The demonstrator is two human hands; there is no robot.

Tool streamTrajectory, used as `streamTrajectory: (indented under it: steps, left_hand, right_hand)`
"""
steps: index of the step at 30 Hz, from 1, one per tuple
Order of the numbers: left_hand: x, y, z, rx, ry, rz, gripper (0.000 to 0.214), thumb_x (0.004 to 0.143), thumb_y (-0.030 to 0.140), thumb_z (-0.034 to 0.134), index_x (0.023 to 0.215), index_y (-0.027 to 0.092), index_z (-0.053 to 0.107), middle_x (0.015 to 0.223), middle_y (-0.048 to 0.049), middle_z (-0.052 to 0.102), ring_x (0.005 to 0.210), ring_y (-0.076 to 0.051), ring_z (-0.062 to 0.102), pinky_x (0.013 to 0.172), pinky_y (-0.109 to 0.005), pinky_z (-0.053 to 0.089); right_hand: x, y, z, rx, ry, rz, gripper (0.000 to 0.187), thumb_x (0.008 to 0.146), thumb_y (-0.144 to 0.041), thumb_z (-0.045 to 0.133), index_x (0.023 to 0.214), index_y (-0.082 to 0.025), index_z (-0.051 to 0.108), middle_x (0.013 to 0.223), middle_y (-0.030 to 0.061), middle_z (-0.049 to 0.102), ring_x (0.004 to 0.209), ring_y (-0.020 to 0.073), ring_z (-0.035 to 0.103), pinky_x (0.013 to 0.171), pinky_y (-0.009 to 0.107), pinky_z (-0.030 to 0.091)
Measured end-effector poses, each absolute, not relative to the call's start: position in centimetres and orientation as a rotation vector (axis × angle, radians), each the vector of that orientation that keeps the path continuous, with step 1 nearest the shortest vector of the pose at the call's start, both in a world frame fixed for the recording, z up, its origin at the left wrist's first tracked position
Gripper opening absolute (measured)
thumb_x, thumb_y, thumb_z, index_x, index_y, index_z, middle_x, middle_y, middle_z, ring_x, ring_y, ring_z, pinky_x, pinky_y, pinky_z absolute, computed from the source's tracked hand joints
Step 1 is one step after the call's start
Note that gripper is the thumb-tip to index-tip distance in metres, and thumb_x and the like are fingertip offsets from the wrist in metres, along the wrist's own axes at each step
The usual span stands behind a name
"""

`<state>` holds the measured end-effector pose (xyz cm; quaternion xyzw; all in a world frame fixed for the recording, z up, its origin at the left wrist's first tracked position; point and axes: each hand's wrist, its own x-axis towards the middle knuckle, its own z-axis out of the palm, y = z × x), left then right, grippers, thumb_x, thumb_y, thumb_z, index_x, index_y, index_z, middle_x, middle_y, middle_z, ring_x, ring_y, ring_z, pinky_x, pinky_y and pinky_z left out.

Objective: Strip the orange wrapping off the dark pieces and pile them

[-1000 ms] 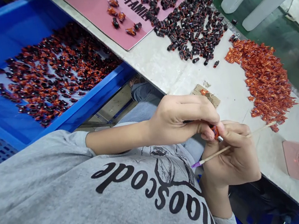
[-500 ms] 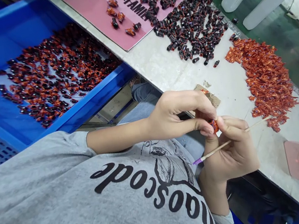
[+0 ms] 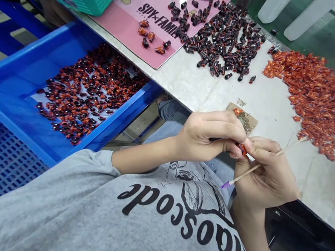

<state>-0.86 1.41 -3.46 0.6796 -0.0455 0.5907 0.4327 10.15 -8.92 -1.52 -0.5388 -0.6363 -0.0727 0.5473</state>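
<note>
A: ok, how are the two hands posed here?

B: Left hand (image 3: 203, 137) first: its forearm runs almost level out of a grey fabric sleeve (image 3: 103, 165), back of the hand up, fingers bent over. Thumb and fingertips are pinching a tiny glossy orange-red piece (image 3: 243, 149).

A: And the right hand (image 3: 270, 178)?

B: That forearm comes up from below, palm tipped toward the camera, fingers curled in. Its thumb meets the left fingertips right at the piece. It's also gripping a thin pale wooden stick with a purple tip (image 3: 247, 173), slanted through the curled fingers, purple end toward the shirt.

A: So both hands are on that piece?

B: Looks like it, though the fingertips cover most of it, so I can't really tell its shape or who's got the firmer hold.

A: Where's all this happening?

B: Just off the near edge of a pale, worn table (image 3: 185, 81), above the person's lap. Near the left knuckles there's a small square of brown cardboard (image 3: 252, 122) on the table. Past the right hand sits a big heap of spiky orange plastic bits (image 3: 318, 99); farther up, a spread of small black barrel-shaped parts (image 3: 220, 40), some on a flat pink printed sheet (image 3: 134, 47).

A: And the left side?

B: Deep blue plastic bin (image 3: 3, 96), loaded with orange-and-black pieces (image 3: 90, 91).
</note>
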Motion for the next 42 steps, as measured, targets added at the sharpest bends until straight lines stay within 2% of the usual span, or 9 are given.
streamTrajectory:
  steps: [6, 11, 17, 22, 26, 29, 35, 42]
  left_hand:
    - [-1.2, 1.5, -3.3, 1.696, -0.117, 1.444, 0.017, 0.075, 0.008, 0.082, 0.082, 0.007, 0.066, 0.078, -0.0074, 0.07, 0.075, -0.01, 0.066, 0.073, -0.018, 0.057]
    - [-1.4, 2.2, -3.1, 1.681, -0.167, 1.328, 0.024, 0.077, 0.025, 0.084, 0.085, 0.011, 0.067, 0.076, -0.0042, 0.07, 0.071, -0.009, 0.066, 0.071, -0.018, 0.056]
    - [-1.4, 2.8, -3.0, 1.706, -0.275, 1.294, 0.03, 0.075, 0.04, 0.084, 0.086, 0.015, 0.072, 0.078, -0.0043, 0.072, 0.075, -0.011, 0.069, 0.073, -0.021, 0.057]
    - [-1.5, 2.6, -2.8, 1.697, -0.257, 1.275, 0.027, 0.079, 0.04, 0.082, 0.079, 0.015, 0.072, 0.072, -0.0048, 0.072, 0.07, -0.011, 0.07, 0.071, -0.022, 0.058]
    - [-1.7, 2.3, -2.8, 1.742, -0.086, 1.178, 0.03, 0.084, 0.042, 0.077, 0.073, 0.015, 0.071, 0.069, -0.0043, 0.07, 0.065, -0.01, 0.066, 0.067, -0.021, 0.057]
    - [-1.6, 2.0, -2.8, 1.729, -0.066, 1.187, 0.028, 0.085, 0.039, 0.076, 0.073, 0.015, 0.069, 0.07, -0.0034, 0.069, 0.066, -0.009, 0.066, 0.068, -0.021, 0.056]
    - [-1.3, 1.9, -2.8, 1.701, -0.17, 1.328, 0.017, 0.087, 0.027, 0.076, 0.077, 0.014, 0.069, 0.075, -0.004, 0.071, 0.072, -0.009, 0.068, 0.071, -0.019, 0.056]
    - [-1.2, 2.2, -3.0, 1.714, -0.189, 1.286, 0.019, 0.086, 0.03, 0.077, 0.079, 0.014, 0.07, 0.073, -0.0032, 0.07, 0.07, -0.009, 0.066, 0.069, -0.02, 0.054]
  right_hand:
    - [10.1, -9.1, -1.3, -1.286, -1.501, -0.179, 0.033, 0.073, 0.003, 0.078, 0.097, -0.018, 0.071, 0.083, -0.0014, 0.068, 0.077, 0.014, 0.068, 0.065, 0.03, 0.056]
    - [10.3, -10.0, -1.9, -1.224, -1.395, 0.095, 0.038, 0.08, -0.004, 0.075, 0.111, -0.025, 0.072, 0.089, 0.0007, 0.072, 0.086, 0.016, 0.068, 0.07, 0.033, 0.057]
    - [10.8, -10.6, -2.1, -1.205, -1.308, 0.413, 0.029, 0.079, -0.019, 0.081, 0.107, -0.027, 0.074, 0.086, 0.0006, 0.071, 0.083, 0.0156, 0.068, 0.073, 0.032, 0.057]
    - [11.0, -10.7, -2.4, -1.225, -1.26, 0.485, 0.026, 0.081, -0.029, 0.08, 0.107, -0.028, 0.074, 0.092, 0.0013, 0.073, 0.085, 0.0151, 0.07, 0.072, 0.029, 0.058]
    - [10.8, -10.8, -2.6, -1.247, -1.256, 0.444, 0.034, 0.078, -0.02, 0.082, 0.11, -0.029, 0.074, 0.098, 0.001, 0.073, 0.09, 0.0152, 0.07, 0.076, 0.03, 0.058]
    - [10.7, -10.7, -2.6, -1.237, -1.268, 0.411, 0.039, 0.077, -0.014, 0.082, 0.112, -0.03, 0.073, 0.099, 0.0005, 0.074, 0.091, 0.0155, 0.069, 0.078, 0.03, 0.058]
    - [10.7, -10.5, -2.5, -1.19, -1.276, 0.344, 0.032, 0.079, -0.016, 0.08, 0.109, -0.029, 0.075, 0.091, 0.0, 0.074, 0.087, 0.0151, 0.069, 0.079, 0.032, 0.057]
    - [10.8, -10.5, -2.7, -1.204, -1.276, 0.366, 0.027, 0.082, -0.024, 0.079, 0.108, -0.029, 0.075, 0.091, 0.0007, 0.074, 0.086, 0.0159, 0.07, 0.076, 0.033, 0.058]
